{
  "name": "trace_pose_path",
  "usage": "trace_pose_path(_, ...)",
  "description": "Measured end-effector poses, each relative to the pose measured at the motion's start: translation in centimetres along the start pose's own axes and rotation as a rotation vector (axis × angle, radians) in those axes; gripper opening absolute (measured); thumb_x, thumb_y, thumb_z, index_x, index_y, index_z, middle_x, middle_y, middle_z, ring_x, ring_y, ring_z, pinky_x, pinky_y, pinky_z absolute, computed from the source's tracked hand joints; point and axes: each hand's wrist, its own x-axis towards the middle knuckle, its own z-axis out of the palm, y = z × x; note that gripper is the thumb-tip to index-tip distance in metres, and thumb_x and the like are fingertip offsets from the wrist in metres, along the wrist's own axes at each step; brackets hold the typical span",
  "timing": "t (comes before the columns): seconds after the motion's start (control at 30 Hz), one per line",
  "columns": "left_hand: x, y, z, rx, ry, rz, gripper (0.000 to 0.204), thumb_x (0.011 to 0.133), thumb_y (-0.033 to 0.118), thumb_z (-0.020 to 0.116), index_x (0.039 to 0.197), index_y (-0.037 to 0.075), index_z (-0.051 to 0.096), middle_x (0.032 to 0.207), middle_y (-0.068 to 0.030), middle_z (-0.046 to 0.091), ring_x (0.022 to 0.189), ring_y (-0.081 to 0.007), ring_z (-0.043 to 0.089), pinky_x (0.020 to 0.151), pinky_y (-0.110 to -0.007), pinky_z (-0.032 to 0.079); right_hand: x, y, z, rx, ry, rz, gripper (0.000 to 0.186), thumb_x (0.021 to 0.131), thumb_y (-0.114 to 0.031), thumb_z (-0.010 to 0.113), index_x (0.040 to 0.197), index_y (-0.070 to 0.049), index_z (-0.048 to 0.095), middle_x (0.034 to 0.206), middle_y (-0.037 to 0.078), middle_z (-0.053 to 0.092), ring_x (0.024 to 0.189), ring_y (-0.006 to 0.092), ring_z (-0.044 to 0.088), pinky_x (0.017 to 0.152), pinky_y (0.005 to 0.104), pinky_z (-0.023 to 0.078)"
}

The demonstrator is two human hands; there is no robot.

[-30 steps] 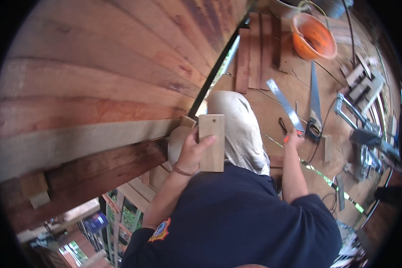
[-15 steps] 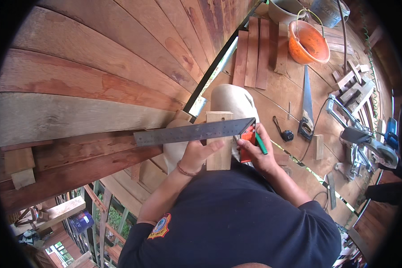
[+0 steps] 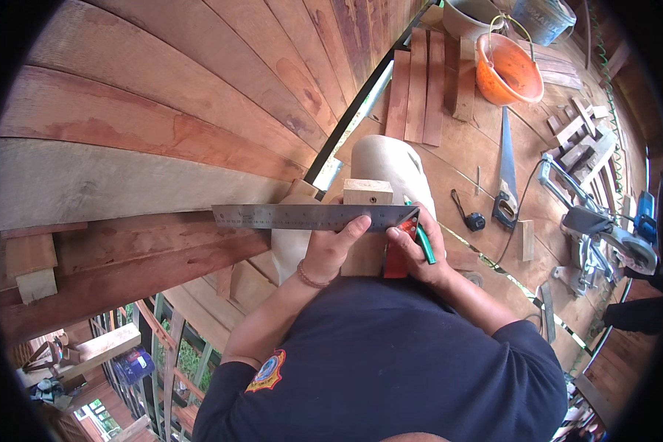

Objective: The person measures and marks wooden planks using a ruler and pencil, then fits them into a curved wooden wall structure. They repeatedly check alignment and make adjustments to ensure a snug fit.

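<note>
A squared wooden block (image 3: 367, 193) stands over my lap, its end face with a small dark hole turned up into view. My left hand (image 3: 330, 252) grips the block from its left side, and the thumb presses on the steel blade of a try square (image 3: 280, 217). That blade lies across the block and sticks out far to the left. Closed around the square's red stock (image 3: 395, 259) at the block's right side is my right hand (image 3: 436, 267). A green pen or marker (image 3: 425, 245) is also tucked between its fingers. The block's lower part is partly hidden by the hands.
A handsaw (image 3: 507, 169), a tape measure (image 3: 474, 220) and a wood offcut (image 3: 525, 241) lie on the floor to the right. Beyond them stands a power saw (image 3: 597, 225) with a cord. An orange bucket (image 3: 504, 74) and planks (image 3: 416, 88) are ahead; a board wall (image 3: 162, 96) rises at left.
The block has tipped so that its end face shows more. The square's blade has turned nearly level and sits lower at its right end. Both hands keep their hold.
</note>
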Motion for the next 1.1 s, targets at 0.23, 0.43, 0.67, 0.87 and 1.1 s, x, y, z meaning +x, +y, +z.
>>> trace_pose_path(0.23,-0.4,0.1,-0.4,0.063,0.056,-0.12,0.035,0.099,0.018,0.07,0.128,0.0,0.063,0.122,-0.0033,0.065,0.111,-0.0115,0.058,0.098,-0.03,0.045,1.0,0.2,0.7,0.149,0.018,0.038,0.032,0.095,-0.02,0.07,0.121,-0.003,0.062,0.101,0.005,0.064,0.093,0.0143,0.058,0.084,0.0319,0.048)
trace_pose_path(0.43,-0.5,0.0,-0.2,0.068,0.081,-0.13,0.035,0.098,0.018,0.071,0.126,0.0,0.063,0.121,-0.0029,0.065,0.11,-0.0108,0.057,0.097,-0.029,0.045,1.2,-0.9,0.8,0.247,0.005,0.044,0.03,0.097,-0.017,0.068,0.121,-0.001,0.062,0.105,0.005,0.065,0.1,0.014,0.058,0.09,0.0311,0.047)
trace_pose_path(0.67,-0.4,0.7,0.2,0.018,0.055,-0.108,0.031,0.101,0.019,0.067,0.125,-0.001,0.063,0.118,-0.0023,0.065,0.108,-0.01,0.058,0.094,-0.027,0.046,1.1,-1.1,1.2,0.195,0.008,0.027,0.031,0.097,-0.017,0.067,0.123,-0.001,0.062,0.112,0.008,0.067,0.105,0.0161,0.059,0.095,0.0328,0.046)
trace_pose_path(0.87,-0.6,0.7,0.6,0.027,0.084,-0.071,0.026,0.102,0.02,0.065,0.113,-0.003,0.067,0.107,-0.0024,0.069,0.099,-0.0086,0.061,0.086,-0.026,0.049,1.0,-1.2,1.2,0.247,-0.031,0.065,0.035,0.098,-0.018,0.067,0.127,0.0,0.059,0.115,0.007,0.067,0.108,0.0151,0.058,0.096,0.0323,0.046)
trace_pose_path(1.1,-0.9,-0.1,0.4,0.056,0.085,-0.105,0.026,0.102,0.022,0.065,0.11,-0.004,0.068,0.104,-0.0024,0.069,0.098,-0.0084,0.061,0.085,-0.026,0.049,0.8,-1.1,1.0,0.276,-0.036,0.088,0.036,0.098,-0.019,0.067,0.127,0.0,0.059,0.118,0.007,0.066,0.109,0.0147,0.058,0.098,0.0311,0.045)
